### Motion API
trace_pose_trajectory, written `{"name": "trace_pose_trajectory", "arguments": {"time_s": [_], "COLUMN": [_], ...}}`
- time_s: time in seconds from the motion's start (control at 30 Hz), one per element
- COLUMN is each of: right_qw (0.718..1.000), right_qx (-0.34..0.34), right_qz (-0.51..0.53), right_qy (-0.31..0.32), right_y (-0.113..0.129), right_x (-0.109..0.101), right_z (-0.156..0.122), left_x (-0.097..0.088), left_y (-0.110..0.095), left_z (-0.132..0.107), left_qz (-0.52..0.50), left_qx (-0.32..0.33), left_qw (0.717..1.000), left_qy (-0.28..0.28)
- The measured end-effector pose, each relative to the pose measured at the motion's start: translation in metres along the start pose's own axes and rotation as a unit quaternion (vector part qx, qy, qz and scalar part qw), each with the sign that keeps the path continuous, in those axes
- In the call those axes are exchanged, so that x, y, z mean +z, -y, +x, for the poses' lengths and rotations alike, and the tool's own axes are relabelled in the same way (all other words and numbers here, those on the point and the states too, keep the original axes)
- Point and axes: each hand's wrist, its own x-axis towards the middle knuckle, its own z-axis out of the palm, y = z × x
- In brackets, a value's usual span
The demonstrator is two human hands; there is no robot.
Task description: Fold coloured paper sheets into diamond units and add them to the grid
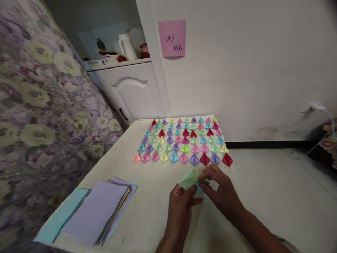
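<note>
While the left hand [182, 201] grips a green paper [187, 180], the right hand [221, 188] pinches its edge. Folded shapes [195, 160] lie beyond.

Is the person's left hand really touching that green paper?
Touching. The head view shows the left hand holding the green paper, its thumb lying across the front.

My bare left hand [181, 201] is gripping, its thumb [193, 188] pressed flat on top with curled fingers to either side, while the bare left forearm [170, 242] runs back below them. Just right of that thumb, my bare right hand [221, 185] arches over, the bent forefinger and straighter thumb meeting in a pinch, and the bare right forearm [256, 226] slants away behind those fingers, down and to the right.
</note>
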Motion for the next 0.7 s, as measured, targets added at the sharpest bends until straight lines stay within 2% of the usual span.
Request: {"name": "trace_pose_trajectory", "arguments": {"time_s": [0.4, 0.7], "right_qw": [0.997, 0.981], "right_qx": [-0.051, -0.136], "right_qz": [-0.046, -0.125], "right_qy": [0.024, 0.053], "right_y": [-0.009, -0.014], "right_x": [0.005, 0.000], "right_z": [-0.006, -0.005], "left_x": [0.003, -0.001], "left_y": [-0.006, -0.011], "left_z": [-0.003, -0.001], "left_qz": [-0.013, -0.060], "left_qx": [-0.017, -0.058], "left_qw": [0.999, 0.995], "left_qy": [0.028, 0.055]}}
